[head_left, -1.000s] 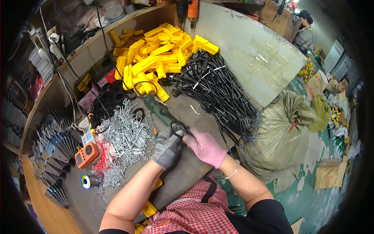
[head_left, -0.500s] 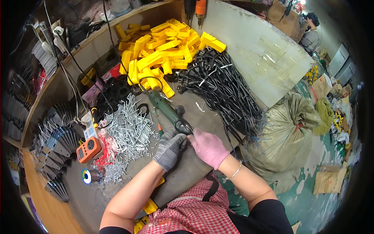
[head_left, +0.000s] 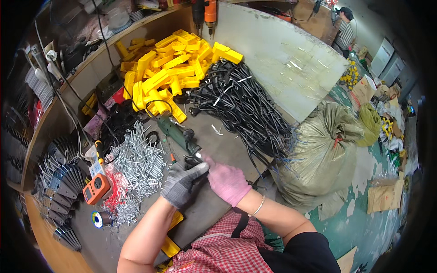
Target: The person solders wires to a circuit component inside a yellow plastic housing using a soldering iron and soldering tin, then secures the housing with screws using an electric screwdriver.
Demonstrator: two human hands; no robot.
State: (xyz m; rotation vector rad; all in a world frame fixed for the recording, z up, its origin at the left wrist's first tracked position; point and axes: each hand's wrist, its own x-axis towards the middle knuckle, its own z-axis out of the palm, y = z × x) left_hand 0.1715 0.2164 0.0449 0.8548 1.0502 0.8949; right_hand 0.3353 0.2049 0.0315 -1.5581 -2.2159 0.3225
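Note:
A green handheld power tool (head_left: 174,133) with black fittings lies slantwise on the grey bench, a black cord curling from its far end. My left hand (head_left: 183,185), in a grey glove, is closed at the tool's near end, its thumb pointing right. Close beside it, my right hand (head_left: 229,183) in a pink glove has its fingers closed on the same end, slightly blurred. Between the gloves and the green body shows a black loop (head_left: 193,160). The fingers hide exactly what each glove grips there. Left of the tool lies a heap of silver screws (head_left: 142,157).
Yellow plastic housings (head_left: 168,68) are piled at the back, beside bundled black plug cords (head_left: 246,102). Two electric screwdrivers (head_left: 210,18) hang above. At left are an orange meter (head_left: 97,189), a solder spool (head_left: 101,219) and grey metal parts (head_left: 68,182). A tied sack (head_left: 325,159) stands right.
The whole view has shifted, so the bench things sit further left. Both hands stay at the tool's near end, and my left thumb now shows stretched toward the right glove.

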